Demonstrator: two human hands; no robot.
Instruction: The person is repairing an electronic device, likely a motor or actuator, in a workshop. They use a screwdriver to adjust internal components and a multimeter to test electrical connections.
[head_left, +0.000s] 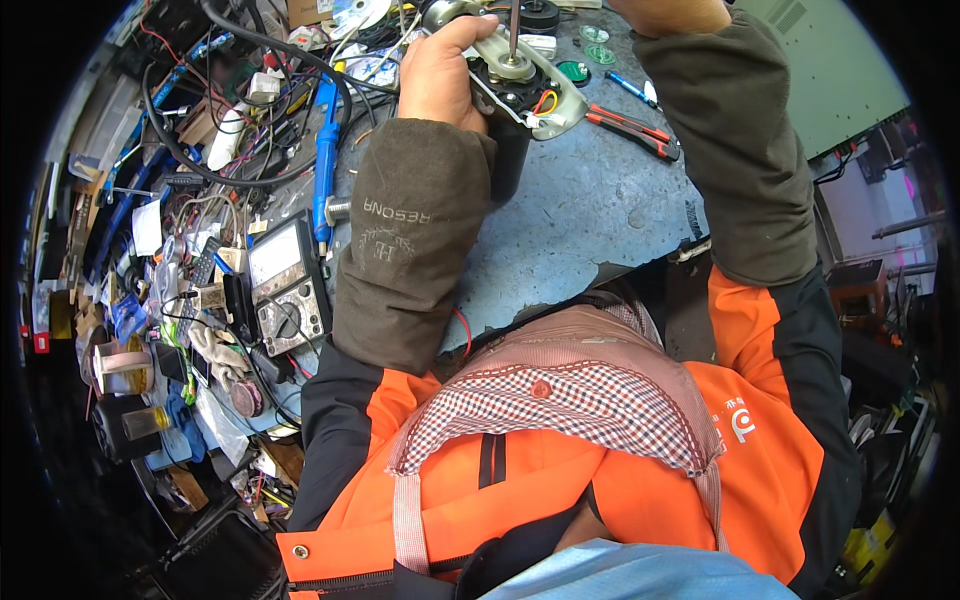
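Observation:
My left hand [440, 75] is wrapped round an opened appliance housing [565, 108], pale grey, with a dark round body below it. Inside sit a black part with screws, a pale round piece and short red and yellow wires [545, 101]. A screwdriver shaft [514, 30] stands upright with its tip down at the pale piece; its handle lies beyond the top edge. At the top right, only the wrist side of my right hand [680, 15] shows, its fingers cut off by the frame. A red and black utility knife [632, 132] lies right of the housing.
A blue marker [632, 88] and small green discs [574, 71] lie on the worn blue bench top [570, 235]. To the left are a blue soldering iron [326, 160], a multimeter [290, 285] and heaped cables. A grey-green panel [830, 60] stands far right.

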